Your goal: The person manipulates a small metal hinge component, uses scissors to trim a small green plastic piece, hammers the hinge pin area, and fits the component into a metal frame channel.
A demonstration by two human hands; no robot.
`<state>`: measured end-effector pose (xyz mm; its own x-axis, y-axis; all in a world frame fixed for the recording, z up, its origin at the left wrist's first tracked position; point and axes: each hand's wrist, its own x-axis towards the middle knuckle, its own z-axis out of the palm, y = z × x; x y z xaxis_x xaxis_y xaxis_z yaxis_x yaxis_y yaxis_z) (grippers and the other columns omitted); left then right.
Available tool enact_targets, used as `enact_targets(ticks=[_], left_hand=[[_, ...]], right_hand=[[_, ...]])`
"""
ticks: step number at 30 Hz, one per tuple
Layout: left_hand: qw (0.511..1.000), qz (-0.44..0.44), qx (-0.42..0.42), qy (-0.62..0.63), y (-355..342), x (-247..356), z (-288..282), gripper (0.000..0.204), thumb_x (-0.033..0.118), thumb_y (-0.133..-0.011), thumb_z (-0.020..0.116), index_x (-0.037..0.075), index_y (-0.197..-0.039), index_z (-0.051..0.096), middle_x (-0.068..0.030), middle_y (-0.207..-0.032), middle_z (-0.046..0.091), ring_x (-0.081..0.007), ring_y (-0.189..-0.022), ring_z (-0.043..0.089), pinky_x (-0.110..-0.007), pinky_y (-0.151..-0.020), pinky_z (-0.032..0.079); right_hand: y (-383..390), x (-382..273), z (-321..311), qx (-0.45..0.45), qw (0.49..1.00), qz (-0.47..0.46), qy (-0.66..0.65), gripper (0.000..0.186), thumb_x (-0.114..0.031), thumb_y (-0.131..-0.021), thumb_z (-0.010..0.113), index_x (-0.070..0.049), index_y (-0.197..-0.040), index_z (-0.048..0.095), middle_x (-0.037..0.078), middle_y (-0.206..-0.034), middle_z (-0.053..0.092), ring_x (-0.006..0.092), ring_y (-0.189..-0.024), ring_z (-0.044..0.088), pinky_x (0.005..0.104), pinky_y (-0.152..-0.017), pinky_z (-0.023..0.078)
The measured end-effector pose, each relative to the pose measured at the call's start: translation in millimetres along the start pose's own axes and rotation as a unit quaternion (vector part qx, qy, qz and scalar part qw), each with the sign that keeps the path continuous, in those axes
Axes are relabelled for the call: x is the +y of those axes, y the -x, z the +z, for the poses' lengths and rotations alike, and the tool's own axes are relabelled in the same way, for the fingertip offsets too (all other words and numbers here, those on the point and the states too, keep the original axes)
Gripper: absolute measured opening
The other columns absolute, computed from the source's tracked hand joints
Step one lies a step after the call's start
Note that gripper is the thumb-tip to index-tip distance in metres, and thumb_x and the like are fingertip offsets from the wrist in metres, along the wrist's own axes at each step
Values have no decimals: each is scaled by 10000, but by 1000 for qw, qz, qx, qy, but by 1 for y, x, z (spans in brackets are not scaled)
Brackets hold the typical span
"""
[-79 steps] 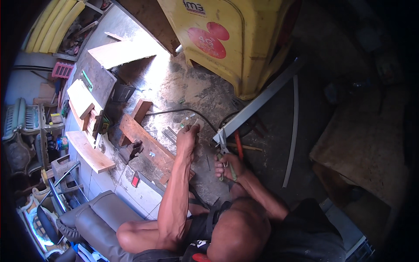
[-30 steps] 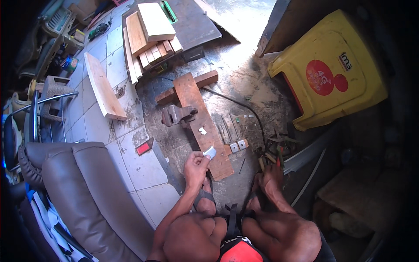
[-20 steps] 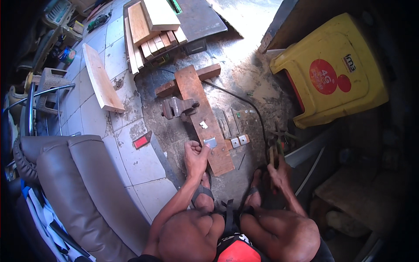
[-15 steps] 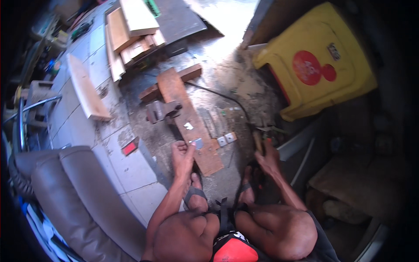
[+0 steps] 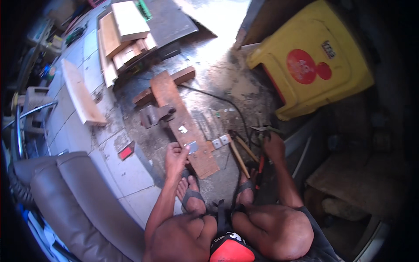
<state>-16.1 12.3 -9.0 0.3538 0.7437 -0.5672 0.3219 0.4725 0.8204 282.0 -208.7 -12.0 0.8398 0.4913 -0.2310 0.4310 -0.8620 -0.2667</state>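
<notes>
My left hand (image 5: 176,158) pinches a small grey metal plate (image 5: 190,147) between thumb and fingers, at the left edge of a long brown wooden board (image 5: 178,105). A small white piece (image 5: 182,129) lies on the board farther up. At the right, my right hand (image 5: 273,147) is closed at a tool with pointed metal jaws (image 5: 258,128) and greenish handles; its exact kind is unclear. Two wooden-handled hammers (image 5: 238,158) lie left of that hand, with a red-handled tool (image 5: 260,168) beside them. Two small square metal plates with holes (image 5: 220,142) sit at the board's right edge.
The board's far end rests on a wooden crosspiece (image 5: 184,75), beside a metal vise (image 5: 151,115). A yellow plastic stool (image 5: 345,72) lies on its side at the right. Planks (image 5: 130,22) are stacked far left; a brown padded seat (image 5: 65,196) stands near left. A black cable (image 5: 227,101) crosses the floor.
My right hand has left a hammer's wooden handle and moved up and right to the green-handled tool. The hammers now lie on the floor. My left hand still pinches the metal plate.
</notes>
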Motion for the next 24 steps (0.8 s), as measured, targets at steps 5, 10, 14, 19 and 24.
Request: enact_targets(ticks=[5, 10, 14, 19, 24], left_hand=[[1000, 12, 5, 21, 3, -7, 2, 435, 283, -939, 730, -33, -1169, 538, -88, -921, 613, -129, -755, 606, -257, -591, 549], [999, 20, 28, -7, 7, 1, 1, 397, 263, -942, 716, -29, -1155, 550, -87, -926, 616, -128, -769, 610, -260, -593, 554], [993, 79, 62, -57, 10, 7, 0, 326, 194, -932, 716, -12, -1141, 574, -81, -921, 617, -123, -758, 606, -270, -601, 544], [958, 226, 119, -132, -6, 29, -2, 258, 101, -901, 705, -7, -1120, 619, -100, -944, 608, -154, -715, 600, -312, -674, 529], [930, 284, 102, -208, -1, 32, 18, 288, 97, -901, 708, -5, -1146, 596, -71, -973, 580, -120, -778, 570, -275, -689, 511]], right_hand=[[9, 56, 19, -207, 978, 35, -12, 406, -325, -916, 628, 19, -1122, 692, 290, -943, 701, 471, -975, 673, 527, -851, 514], [45, 51, 16, -138, 981, 33, -131, 427, -325, -904, 653, 16, -1162, 639, 285, -986, 697, 476, -984, 671, 511, -816, 511], [79, 49, -13, -41, 993, 97, -48, 400, -253, -930, 631, -37, -1261, 570, 293, -1011, 688, 465, -986, 673, 501, -796, 513], [102, 27, -46, 33, 992, 79, -94, 402, -195, -973, 596, -65, -1346, 519, 251, -913, 692, 460, -869, 688, 489, -713, 512], [110, -51, -70, -70, 957, -168, -227, 454, -174, -1014, 556, -91, -1452, 466, 233, -1071, 693, 419, -953, 706, 446, -779, 562]])
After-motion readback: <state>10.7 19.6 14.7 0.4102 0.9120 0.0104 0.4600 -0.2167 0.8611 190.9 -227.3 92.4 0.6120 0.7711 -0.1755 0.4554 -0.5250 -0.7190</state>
